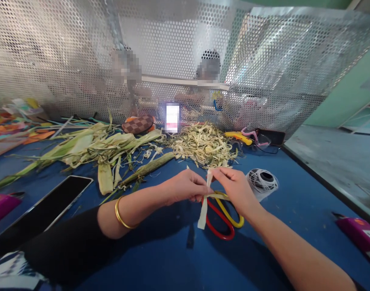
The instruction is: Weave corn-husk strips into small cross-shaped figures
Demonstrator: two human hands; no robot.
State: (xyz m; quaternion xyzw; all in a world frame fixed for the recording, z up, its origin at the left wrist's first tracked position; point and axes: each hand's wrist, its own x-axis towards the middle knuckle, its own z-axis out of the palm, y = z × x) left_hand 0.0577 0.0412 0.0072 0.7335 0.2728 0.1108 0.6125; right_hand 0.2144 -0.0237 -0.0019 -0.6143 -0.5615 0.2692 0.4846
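Between my two hands is a pale strip of corn husk (202,215), one end hanging down and another part running sideways. My left hand (189,185) pinches it near the middle, where the pieces cross. With thumb and fingertips, my right hand (233,184) grips the upper end of the strip. Below them on the blue table lies a pair of scissors (223,236) with one red and one yellow handle loop; the blades are hidden behind my hands. A spool of white thread (262,182) stands just right of my right hand.
Behind my hands lie a heap of shredded husk (203,143) and long green husk leaves (82,147). A dark phone (42,214) is at left, a checked pouch (138,124) farther back. Yellow-handled tool (238,137) and glasses (260,139) sit at back right. People are behind a perforated screen (173,44).
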